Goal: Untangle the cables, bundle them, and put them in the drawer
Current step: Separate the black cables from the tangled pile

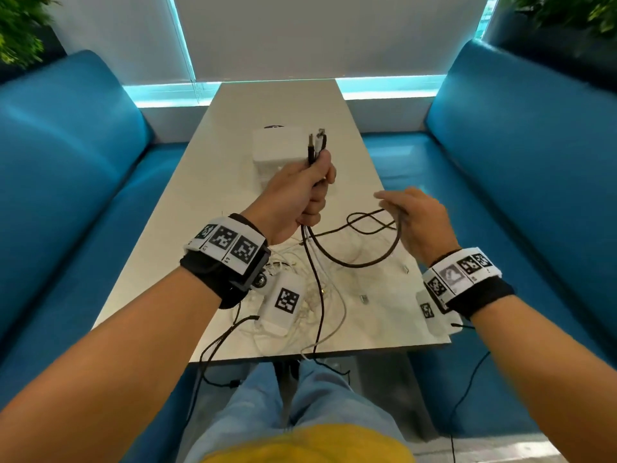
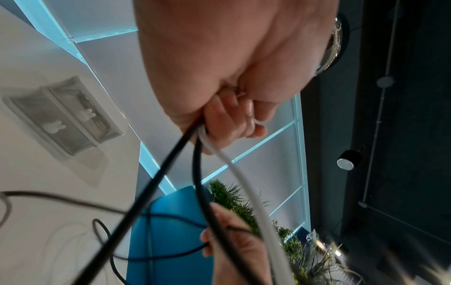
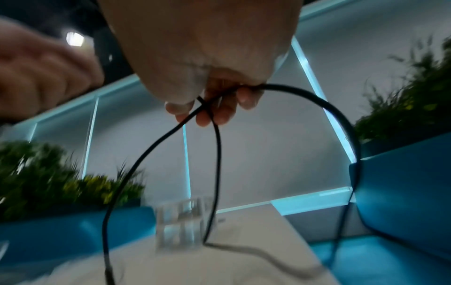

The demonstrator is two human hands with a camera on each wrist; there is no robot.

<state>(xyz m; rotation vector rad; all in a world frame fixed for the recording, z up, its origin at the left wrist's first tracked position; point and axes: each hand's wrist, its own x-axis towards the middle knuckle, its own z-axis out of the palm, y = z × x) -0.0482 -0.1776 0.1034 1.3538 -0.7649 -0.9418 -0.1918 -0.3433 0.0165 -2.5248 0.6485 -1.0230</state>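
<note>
My left hand [image 1: 310, 188] is raised above the table [image 1: 233, 182] in a fist round several cable ends; their plugs [image 1: 317, 140] stick up out of it. In the left wrist view its fingers [image 2: 227, 123] curl round two black cables and a white cable [image 2: 246, 183]. A black cable [image 1: 360, 262] sags from that fist across to my right hand [image 1: 407, 212], which pinches a loop of it; the right wrist view shows its fingers [image 3: 219, 110] curled on the black cable [image 3: 341, 123]. A tangle of white cables [image 1: 300, 295] lies on the table below. The small white drawer unit [image 1: 277, 145] stands behind my left hand.
Blue benches [image 1: 66, 162] flank the table on both sides. A white tagged device [image 1: 283, 302] and small loose plugs [image 1: 364, 299] lie among the cables near the front edge. Some cables hang over that edge toward my lap.
</note>
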